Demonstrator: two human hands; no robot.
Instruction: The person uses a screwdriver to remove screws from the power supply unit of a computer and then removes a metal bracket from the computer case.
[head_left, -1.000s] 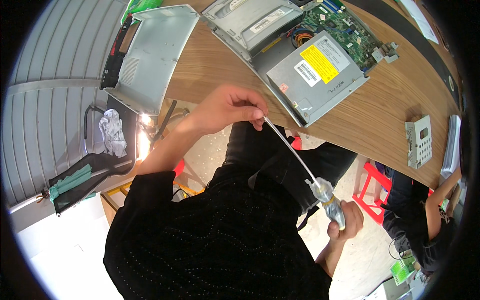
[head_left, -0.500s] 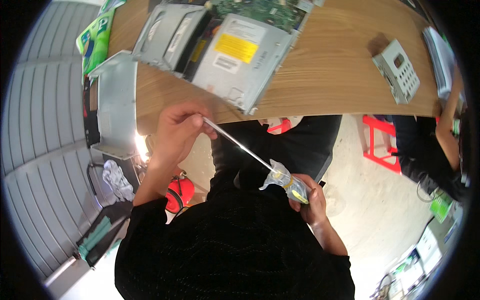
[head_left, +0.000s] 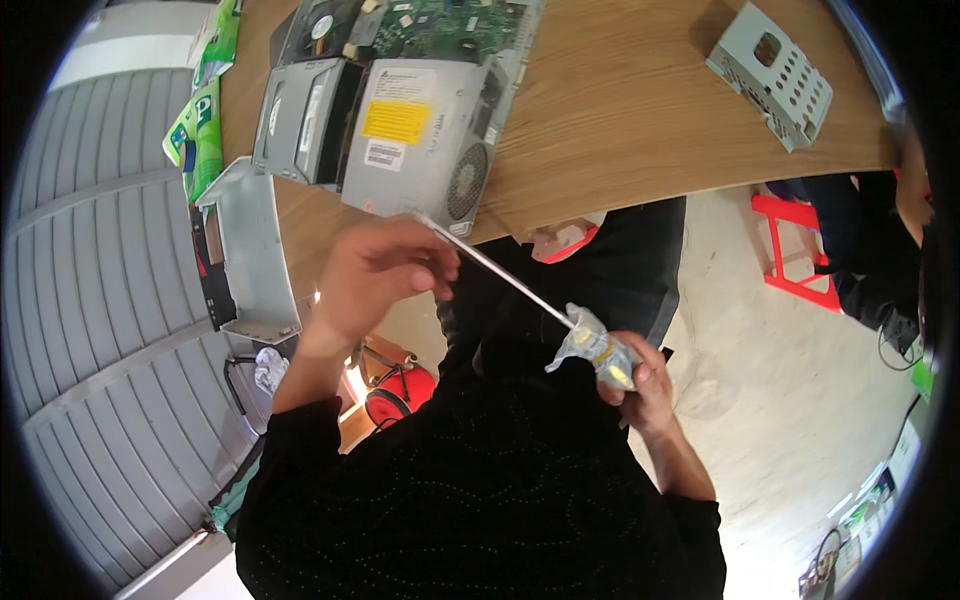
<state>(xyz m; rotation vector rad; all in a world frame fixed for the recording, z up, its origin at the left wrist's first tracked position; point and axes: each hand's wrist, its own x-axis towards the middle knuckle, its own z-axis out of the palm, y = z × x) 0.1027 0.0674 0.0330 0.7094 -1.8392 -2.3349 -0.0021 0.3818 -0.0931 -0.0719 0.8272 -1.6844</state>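
A long-shafted screwdriver [head_left: 500, 272] slants across my lap, its tip up by the table's front edge. Clear plastic held by a yellow band wraps its handle [head_left: 603, 357], and my right hand [head_left: 645, 385] grips that end. Beside the tip is my left hand [head_left: 390, 275], thumb and fingers apart; whether a fingertip touches the shaft is hard to tell. Just beyond the tip lies an opened computer, with a silver power supply [head_left: 410, 145] bearing a yellow label, a drive unit [head_left: 305, 120] on its left and a green circuit board [head_left: 450, 30] behind.
A perforated metal bracket [head_left: 775, 75] lies on the right of the wooden table [head_left: 590, 120]. At the left edge are a grey metal cover [head_left: 260, 245] and green packages [head_left: 205, 140]. A red stool [head_left: 800, 250] and another person's arm [head_left: 912, 190] are at right.
My left fingers have come off the shaft near the tip and spread. The right hand still holds the handle. The whole view has shifted, with the computer now farther left.
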